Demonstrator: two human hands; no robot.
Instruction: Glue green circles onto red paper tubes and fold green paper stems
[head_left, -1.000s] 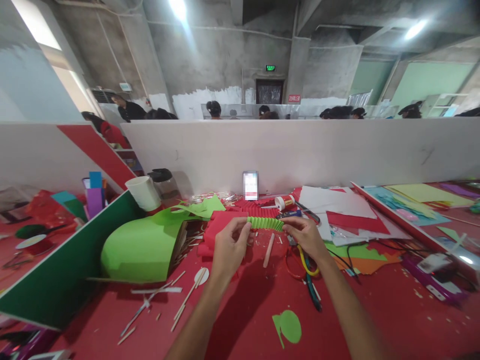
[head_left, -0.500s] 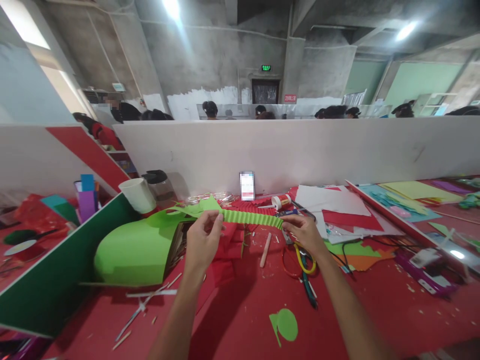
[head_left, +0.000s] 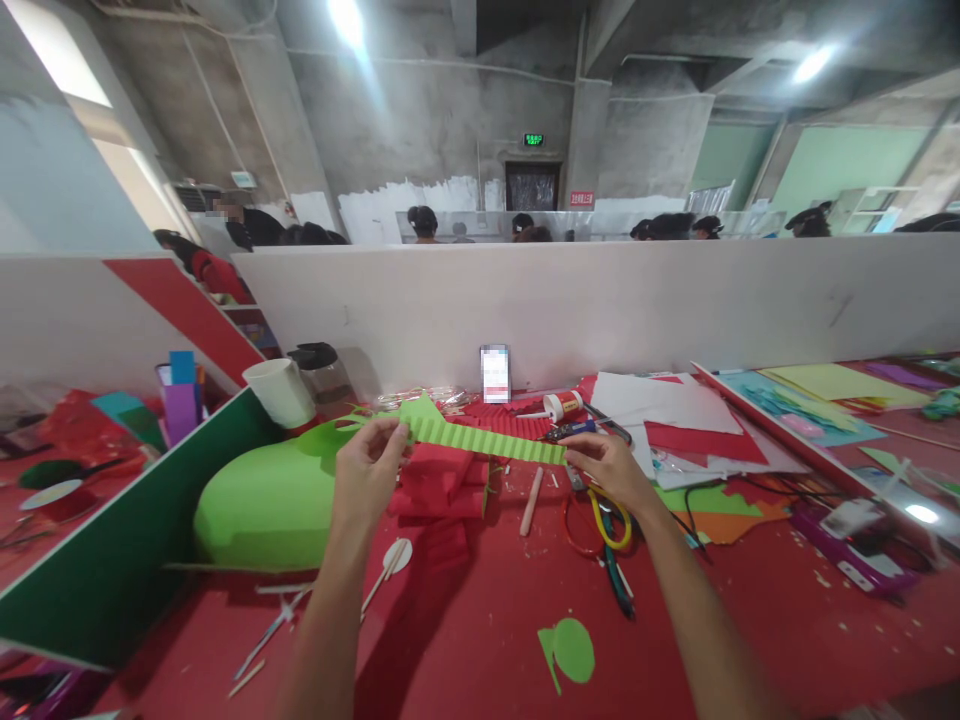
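A pleated strip of light green paper (head_left: 491,441) is stretched between my hands above the red table (head_left: 480,640). My left hand (head_left: 369,462) pinches its left end, and my right hand (head_left: 604,462) pinches its right end. Folded red paper (head_left: 442,490) lies beneath the strip. To the left rests a large curved sheet of green paper (head_left: 262,500), partly behind my left forearm. Scissors with red and yellow handles (head_left: 615,520) and dark green pliers (head_left: 616,580) lie below my right hand. A pale pink stick (head_left: 532,502) sits between the hands, lower down.
A phone (head_left: 495,374) leans on the white partition (head_left: 600,300). Beside it lies a glue bottle (head_left: 562,405). White paper sheets (head_left: 660,395) and a purple power strip (head_left: 851,545) are on the right. A green divider (head_left: 112,540) stands left. Green paper cutouts (head_left: 574,650) lie in front.
My left hand has moved left, drawing the pleated strip out longer and opening its folds. My right hand has stayed nearly in place. A white disc with thin sticks has come into view beside my left forearm.
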